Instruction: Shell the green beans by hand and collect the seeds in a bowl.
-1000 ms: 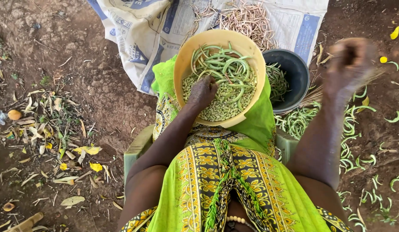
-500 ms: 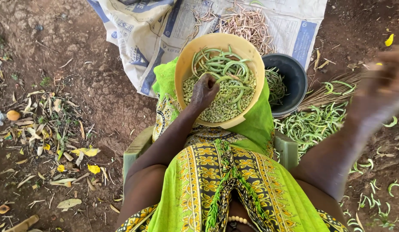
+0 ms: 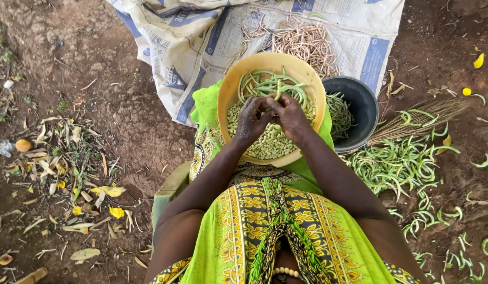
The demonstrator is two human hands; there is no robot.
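Observation:
A yellow bowl (image 3: 227, 92) rests on my lap, holding shelled pale green beans and several whole green pods. Over the bowl my left hand (image 3: 250, 120) and my right hand (image 3: 290, 114) meet, fingertips together on one green bean pod (image 3: 278, 90) that sticks up between them. I sit on a green stool (image 3: 167, 190) in a green and yellow patterned dress.
A black bucket (image 3: 362, 101) with green pods stands to the right of the bowl. Empty green pods (image 3: 396, 163) lie scattered on the dirt at right beside a straw broom (image 3: 420, 115). Dried pale pods (image 3: 306, 43) sit on a printed sack (image 3: 202, 37) ahead. Leaf litter lies at left.
My right hand has swung in from the far right, over the discarded pods, back to the bowl. Both hands now hold a pod together; the left hand stayed over the bowl.

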